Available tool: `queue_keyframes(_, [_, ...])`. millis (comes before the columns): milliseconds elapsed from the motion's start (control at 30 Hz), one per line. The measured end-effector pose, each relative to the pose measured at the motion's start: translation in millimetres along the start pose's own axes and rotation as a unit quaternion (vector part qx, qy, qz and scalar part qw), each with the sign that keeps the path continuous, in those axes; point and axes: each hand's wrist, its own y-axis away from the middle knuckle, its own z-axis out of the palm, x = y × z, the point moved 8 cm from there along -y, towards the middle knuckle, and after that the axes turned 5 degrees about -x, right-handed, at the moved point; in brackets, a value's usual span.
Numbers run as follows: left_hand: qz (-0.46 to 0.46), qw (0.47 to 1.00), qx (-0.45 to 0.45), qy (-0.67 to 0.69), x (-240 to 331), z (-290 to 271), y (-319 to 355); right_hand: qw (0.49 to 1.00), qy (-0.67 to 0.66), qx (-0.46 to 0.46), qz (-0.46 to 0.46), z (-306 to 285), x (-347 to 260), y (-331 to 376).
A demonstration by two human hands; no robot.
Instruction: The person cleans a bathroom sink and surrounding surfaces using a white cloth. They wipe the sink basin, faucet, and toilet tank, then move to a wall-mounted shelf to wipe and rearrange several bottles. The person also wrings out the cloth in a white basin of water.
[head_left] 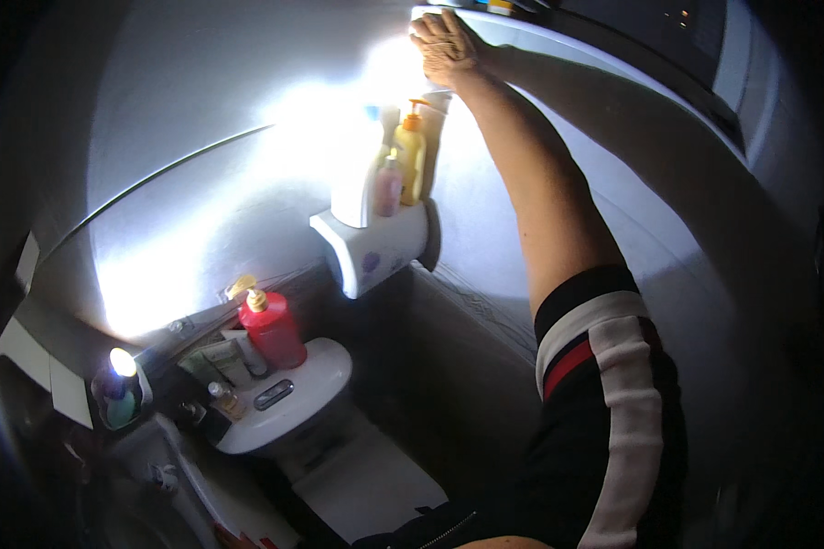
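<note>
My right hand (pixel 444 48) is stretched out at the end of my raised arm, up at the corner of a white window ledge (pixel 531 35). Its fingers look spread and lie against the corner; glare hides what is under the palm. Below it, a white wall-mounted holder (pixel 384 247) carries a yellow bottle with an orange pump (pixel 411 156), a smaller pink pump bottle (pixel 388 188) and a white container (pixel 352 188) partly lost in the glare. My left hand cannot be made out anywhere in the picture.
A toilet cistern lid (pixel 325 371) at the lower left bears a red pump bottle (pixel 275 334), several tubes (pixel 224 361), a small clear bottle (pixel 227 401) and an oval metal button (pixel 275 394). Farther left, a small mirror-like surface (pixel 119 403) shows a bright light. A washbasin edge (pixel 192 485) stands nearer.
</note>
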Motion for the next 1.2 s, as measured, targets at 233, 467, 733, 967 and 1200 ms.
queue_keyframes(233, [0.111, 0.818, 0.306, -0.474, 3.6, 55.5, 8.7, 0.972, -0.233, 0.009, 0.031, -54.1, 150.7, 125.5])
queue_keyframes(467, [0.200, 0.948, 0.248, 0.003, 2.6, -15.3, -15.3, 0.977, -0.201, -0.038, 0.056, -77.0, 273.9, 236.0])
queue_keyframes(733, [0.039, 0.999, -0.004, -0.003, 16.9, 17.3, -21.7, 0.971, -0.212, -0.081, 0.079, -47.4, 372.8, 334.1])
queue_keyframes(967, [0.099, 0.994, 0.036, 0.008, 53.5, 12.1, -23.3, 0.937, -0.306, -0.125, 0.114, -48.5, 381.2, 371.8])
queue_keyframes(1200, [0.148, 0.988, 0.049, 0.003, 87.8, 13.6, -20.1, 0.876, -0.462, -0.041, -0.134, -91.3, 365.4, 433.6])
